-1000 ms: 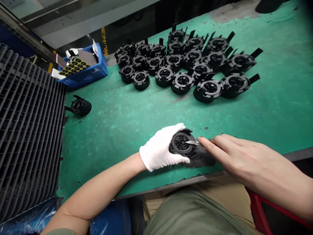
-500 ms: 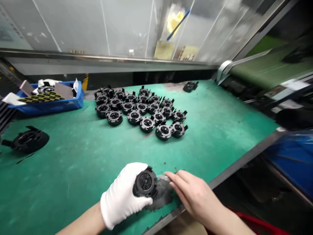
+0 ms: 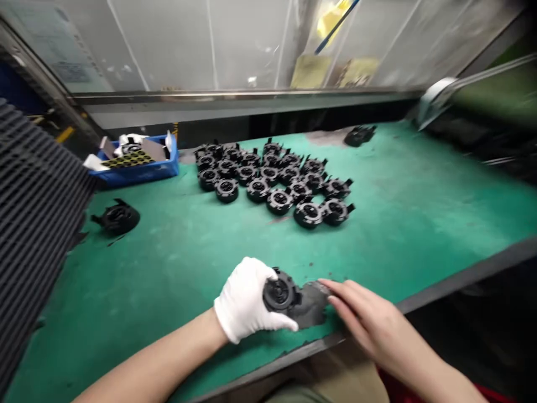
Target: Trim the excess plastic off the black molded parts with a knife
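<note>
Left hand curls around a round black housing; right hand pinches what seems a blurred knife. Apparently blade work; re-approaching calls for steadiness.

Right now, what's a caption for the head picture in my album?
Gloved left hand grips a round black part beside the bare right hand.

On the back left of the green worktop, a blue plastic bin holds a yellow-and-black dotted sheet, near a dark ribbed rack along the left edge. Behind, above a metal rail, a grey panel bears 2 yellowish paper notes, with a blue stick slanting above them. A blurred green conveyor belt shows at upper right.
</note>
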### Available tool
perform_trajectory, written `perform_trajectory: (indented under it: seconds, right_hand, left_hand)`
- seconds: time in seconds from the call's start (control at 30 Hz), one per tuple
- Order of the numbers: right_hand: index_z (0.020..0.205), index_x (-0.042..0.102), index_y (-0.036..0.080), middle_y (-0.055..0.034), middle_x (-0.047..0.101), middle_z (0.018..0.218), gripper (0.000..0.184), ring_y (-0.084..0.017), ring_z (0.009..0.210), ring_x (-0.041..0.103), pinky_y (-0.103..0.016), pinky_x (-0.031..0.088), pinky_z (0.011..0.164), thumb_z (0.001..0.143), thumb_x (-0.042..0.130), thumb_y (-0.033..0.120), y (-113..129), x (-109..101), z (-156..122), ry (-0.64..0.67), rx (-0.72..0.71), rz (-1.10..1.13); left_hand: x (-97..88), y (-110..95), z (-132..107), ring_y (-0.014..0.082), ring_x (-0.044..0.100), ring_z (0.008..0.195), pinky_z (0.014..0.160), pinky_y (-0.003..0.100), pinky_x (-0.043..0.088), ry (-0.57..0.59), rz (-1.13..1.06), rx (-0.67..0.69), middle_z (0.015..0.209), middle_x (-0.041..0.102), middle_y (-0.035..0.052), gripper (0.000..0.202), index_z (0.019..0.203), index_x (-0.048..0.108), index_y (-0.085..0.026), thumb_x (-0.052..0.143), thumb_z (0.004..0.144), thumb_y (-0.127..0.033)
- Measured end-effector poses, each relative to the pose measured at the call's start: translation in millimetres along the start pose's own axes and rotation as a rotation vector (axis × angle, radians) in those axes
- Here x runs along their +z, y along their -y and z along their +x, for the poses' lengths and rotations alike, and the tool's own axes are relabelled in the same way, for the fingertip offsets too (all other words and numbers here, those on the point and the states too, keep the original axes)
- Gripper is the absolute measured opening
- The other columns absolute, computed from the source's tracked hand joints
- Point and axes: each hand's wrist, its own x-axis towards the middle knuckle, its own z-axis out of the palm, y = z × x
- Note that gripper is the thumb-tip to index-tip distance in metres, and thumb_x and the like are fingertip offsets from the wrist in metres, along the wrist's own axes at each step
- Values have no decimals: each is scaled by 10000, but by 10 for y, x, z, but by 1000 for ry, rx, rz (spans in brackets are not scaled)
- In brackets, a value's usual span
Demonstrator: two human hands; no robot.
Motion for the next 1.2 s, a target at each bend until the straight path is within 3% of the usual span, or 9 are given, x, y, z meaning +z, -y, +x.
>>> perform_trajectory:
  seconds: [0.13, 0.23, 0.3, 0.47, 0.67, 0.83, 1.1, 1.2]
  right_hand:
    - [1608, 760, 267, -50, 910, 1194, 324, -220, 1002, 921, -328, 726, 890, 1299, 666, 288, -62, 48, -15, 27, -18, 50]
    - [1503, 766, 269, -46, 924, 1247, 223, -219, 1044, 926, -339, 715, 928, 1308, 664, 307, -85, 38, 41, 49, -40, 39]
    - [1474, 756, 257, -41, 916, 1209, 200, -210, 996, 908, -338, 694, 892, 1323, 638, 315, -116, 11, 139, 68, -101, -11]
    - [1416, 749, 236, -44, 885, 1109, 175, -204, 916, 836, -346, 613, 838, 1341, 599, 287, -191, -8, 455, 113, -296, -94]
    - [1407, 760, 216, -2, 806, 1007, 153, -192, 895, 737, -354, 519, 847, 1309, 642, 223, -221, 116, 647, 139, -422, -97]
    - [1411, 753, 185, -20, 763, 1001, 229, -211, 887, 694, -360, 495, 826, 1276, 576, 134, -225, 95, 692, 147, -481, -104]
    - [1405, 741, 200, -19, 740, 1004, 290, -207, 873, 706, -338, 517, 842, 1289, 493, 107, -204, 5, 746, 204, -498, -58]
    - [1343, 755, 208, -16, 728, 968, 272, -207, 839, 685, -343, 504, 817, 1259, 528, 86, -218, -13, 782, 211, -501, -43]
  left_hand:
    - [-3, 80, 1, 390, 881, 1071, 1067, 593, 794, 109, -76, -68, 1192, 869, 128, 1253, 1415, 843, -236, 1114, 539, -1090]
    - [-18, 111, 10, 522, 857, 1380, 1250, 753, 737, 123, -77, -77, 1450, 848, 229, 1596, 1666, 750, -194, 1086, 430, -1147]
    - [-28, 122, 39, 576, 808, 1543, 1346, 805, 678, 166, -92, -62, 1598, 819, 272, 1661, 1737, 717, -201, 1083, 424, -1150]
    - [-53, 119, 111, 549, 853, 1550, 1407, 730, 666, 277, -154, -30, 1581, 889, 242, 1420, 1718, 747, -225, 1072, 643, -1094]
    - [-31, 141, 68, 532, 874, 1539, 1392, 694, 692, 226, -154, 42, 1589, 896, 265, 1387, 1742, 725, -177, 1001, 751, -1108]
    - [-3, 178, 46, 530, 882, 1523, 1374, 714, 705, 196, -130, 87, 1575, 900, 266, 1363, 1747, 717, -180, 980, 785, -1107]
    - [-15, 166, 96, 517, 901, 1467, 1349, 696, 722, 238, -102, 65, 1504, 923, 232, 1272, 1627, 806, -223, 1000, 740, -1113]
    - [-13, 167, 109, 508, 909, 1446, 1337, 676, 731, 227, -122, 85, 1478, 930, 228, 1226, 1573, 833, -219, 998, 748, -1111]
